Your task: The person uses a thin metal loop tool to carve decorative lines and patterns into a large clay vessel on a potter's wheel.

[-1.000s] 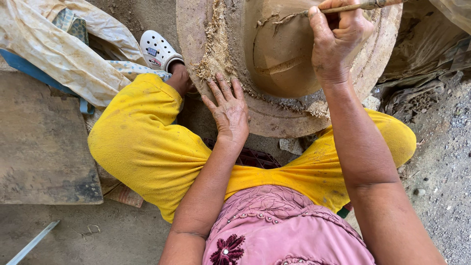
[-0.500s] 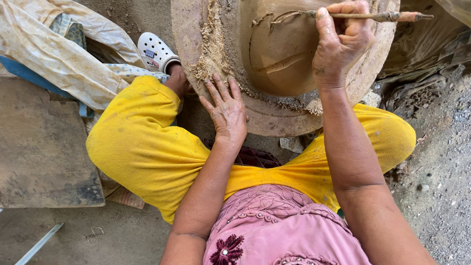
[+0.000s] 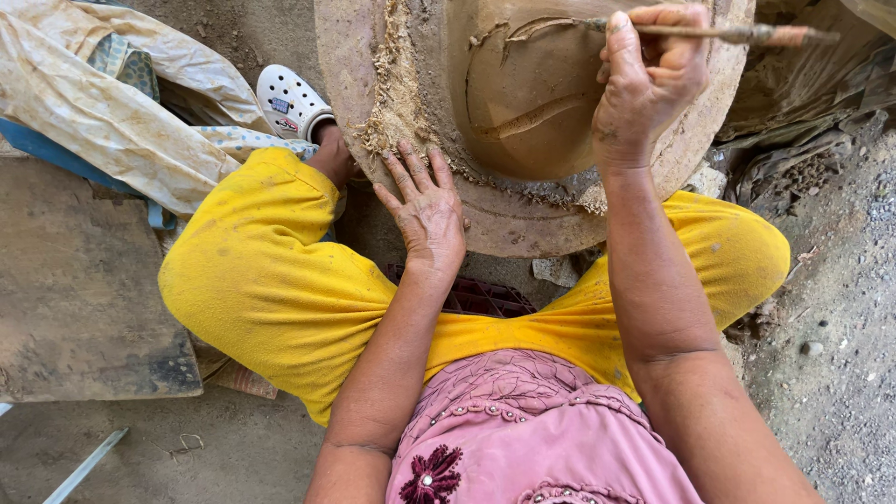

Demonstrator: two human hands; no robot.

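Taking the round clay-caked wheel [image 3: 560, 229] as the landmark: far to its left a flat mud-stained board [image 3: 79, 299] lies on the ground, and above the board a crumpled, dirty plastic sheet [image 3: 103, 103] is bunched up. Just left of the wheel's rim a white perforated clog [image 3: 291, 101] shows on the person's foot, beside the bent knee in yellow trousers [image 3: 271, 280]. The left hand [image 3: 425, 210] lies flat and open on the wheel's near-left rim, fingers spread, palm down, gripping nothing; loose clay crumbs [image 3: 397, 93] are heaped on the rim just beyond its fingertips. At the wheel's centre sits the wet brown clay pot [image 3: 527, 103], with scored curved lines in its surface. Over the pot's right side the right hand [image 3: 649, 84] is closed around a thin wooden stick [image 3: 737, 35], pinched between thumb and fingers, its left tip meeting the clay at the pot's upper edge. Right of the wheel lie grey gravel ground [image 3: 840, 373] and dusty folded cloth [image 3: 793, 159].
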